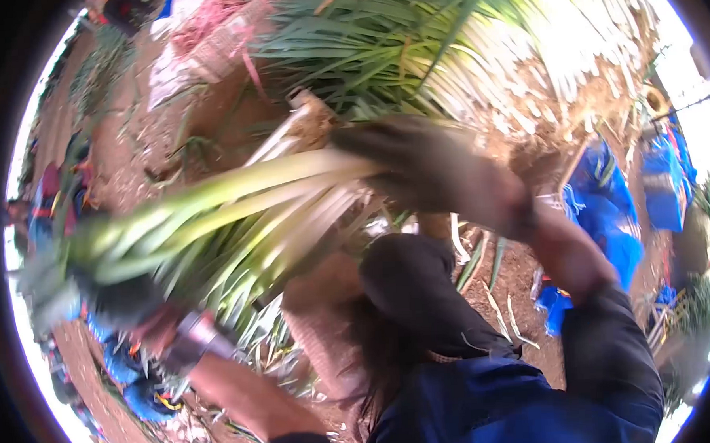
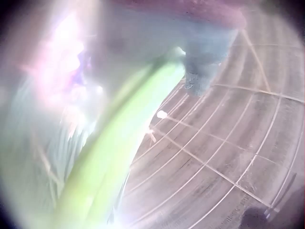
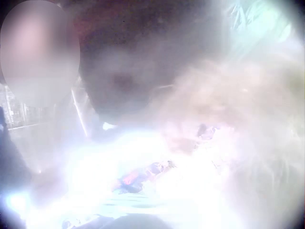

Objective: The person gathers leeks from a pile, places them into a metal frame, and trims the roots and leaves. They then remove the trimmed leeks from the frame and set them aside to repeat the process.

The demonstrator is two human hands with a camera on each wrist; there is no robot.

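Observation:
A bunch of long green-and-white leeks (image 1: 243, 196) stretches between two dark-gloved hands in the head view. The left hand (image 1: 125, 299) grips its leafy end at the left. The right hand (image 1: 428, 167), blurred, lies round the pale root end, its fingertips hidden or smeared. In the left wrist view, the left hand's glove (image 2: 152, 40) curls over thick green stalks (image 2: 121, 138). Glare and blur cover much of the right wrist view, where the dark right glove (image 3: 143, 62) is beside a pale brown fibrous mass (image 3: 228, 105).
A large pile of leeks (image 1: 395, 53) lies beyond the hands, roots towards the right. A woven sack (image 1: 225, 49) with pink strands stands at the upper left. Blue plastic (image 1: 608, 202) lies at the right. The person's dark-clothed knee (image 1: 409, 286) is below the right hand.

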